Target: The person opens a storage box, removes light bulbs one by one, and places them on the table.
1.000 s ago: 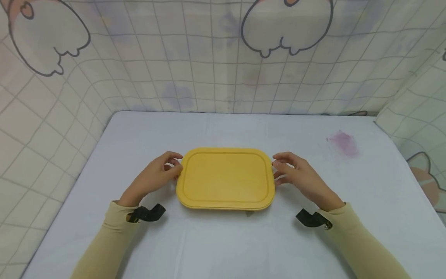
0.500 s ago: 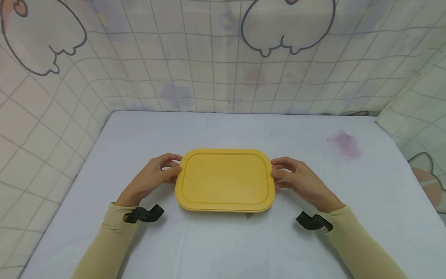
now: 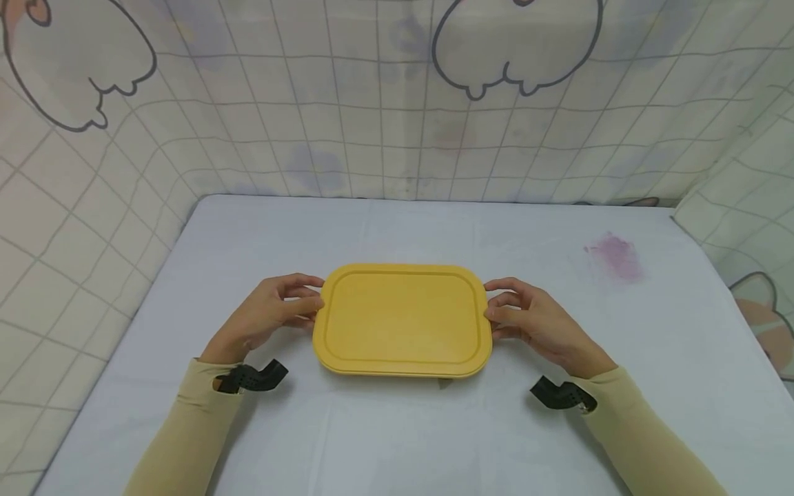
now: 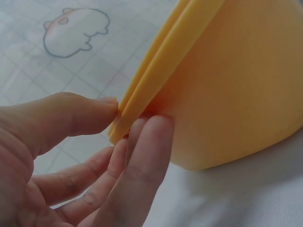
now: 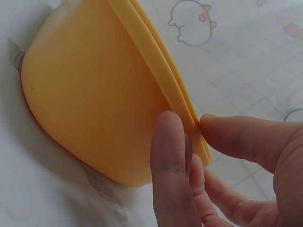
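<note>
Box (image 4: pixel 236 94): mid-tabletop (image 3: pixel 403 434), betw. L & R edges, lid (image 3: pixel 402 320) on.
L hand (image 3: pixel 263 313): I've thumb on lid edge, fingers under rim (image 4: pixel 173 61); nearly closed, pinching box's L end.
R hand (image 3: pixel 542 320): ditto, R end.
Why opp. ends: prob. balance, I'd say.
Why rim: it overhangs, so prob. best purchase.

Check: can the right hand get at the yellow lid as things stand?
Likely yes: the right hand has its thumb at the edge of the yellow lid, with nothing visible in between.
</note>
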The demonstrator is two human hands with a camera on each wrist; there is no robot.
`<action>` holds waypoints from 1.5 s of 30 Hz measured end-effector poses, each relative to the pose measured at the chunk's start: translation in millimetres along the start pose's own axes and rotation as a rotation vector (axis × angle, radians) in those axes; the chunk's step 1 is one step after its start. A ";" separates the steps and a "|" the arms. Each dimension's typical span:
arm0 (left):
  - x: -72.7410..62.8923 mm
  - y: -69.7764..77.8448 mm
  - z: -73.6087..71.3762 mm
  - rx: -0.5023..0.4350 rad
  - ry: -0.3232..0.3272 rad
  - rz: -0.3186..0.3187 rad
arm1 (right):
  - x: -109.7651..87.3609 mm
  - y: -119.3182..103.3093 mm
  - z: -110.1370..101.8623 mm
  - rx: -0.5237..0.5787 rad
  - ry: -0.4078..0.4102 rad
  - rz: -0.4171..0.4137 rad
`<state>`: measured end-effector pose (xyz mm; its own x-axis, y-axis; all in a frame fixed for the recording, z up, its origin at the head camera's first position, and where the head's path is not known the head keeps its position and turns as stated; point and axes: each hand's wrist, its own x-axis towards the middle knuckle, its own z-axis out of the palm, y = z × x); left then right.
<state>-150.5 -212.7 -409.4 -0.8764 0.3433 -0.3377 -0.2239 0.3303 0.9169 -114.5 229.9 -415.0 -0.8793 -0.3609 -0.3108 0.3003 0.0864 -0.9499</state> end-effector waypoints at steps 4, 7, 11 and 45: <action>-0.2 -0.1 -1.0 -0.024 -0.017 0.003 | -0.1 0.8 -1.9 0.000 -0.016 0.002; -0.9 0.0 -1.5 -0.028 -0.027 0.001 | -0.3 1.1 -2.6 0.004 -0.031 0.002; -1.9 0.3 -1.4 -0.038 -0.029 -0.004 | -0.4 1.3 -2.8 0.024 -0.049 -0.002; -5.0 5.3 2.1 0.008 0.011 -0.018 | -3.8 -2.6 -2.8 -0.040 0.015 0.001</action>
<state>-146.3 -210.9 -403.3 -0.8768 0.3273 -0.3521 -0.2367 0.3434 0.9088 -113.0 233.7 -411.4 -0.8846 -0.3467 -0.3119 0.2864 0.1238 -0.9501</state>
